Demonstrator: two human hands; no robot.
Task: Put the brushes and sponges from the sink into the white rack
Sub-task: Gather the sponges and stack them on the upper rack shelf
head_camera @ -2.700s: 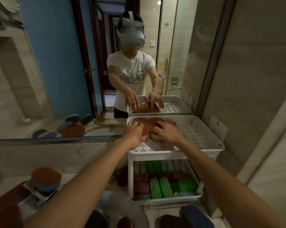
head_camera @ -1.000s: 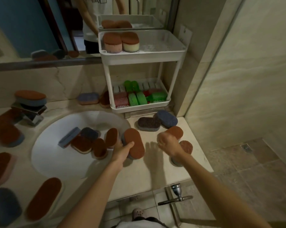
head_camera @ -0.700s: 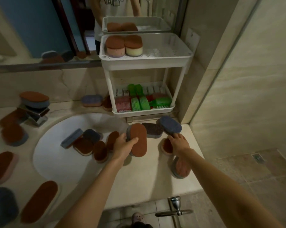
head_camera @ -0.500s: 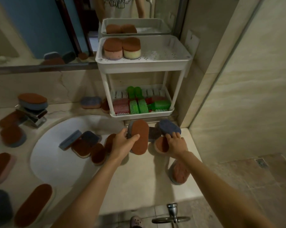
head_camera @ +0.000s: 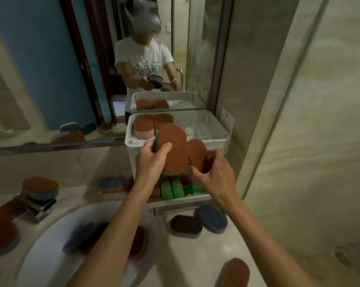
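Left hand [head_camera: 152, 162]: grips a long brown-topped sponge [head_camera: 173, 150] by its left edge, with the thumb across its face and its long axis upright.
Right hand [head_camera: 216, 177]: fingers are curled round a shorter brown sponge [head_camera: 195, 154], just right of the long one.
Rack: the top tray [head_camera: 204, 126] of the white rack lies just beyond both hands, slightly higher.
Already stored: two sponges [head_camera: 142, 123] sit side by side in the tray's far left corner.
Open floor: it lies right of that pair, on the right hand's side.
Likely need: lift both sponges over the near wall and tip them flat.
Sink [head_camera: 40, 255]: near left, with blurred sponges inside.
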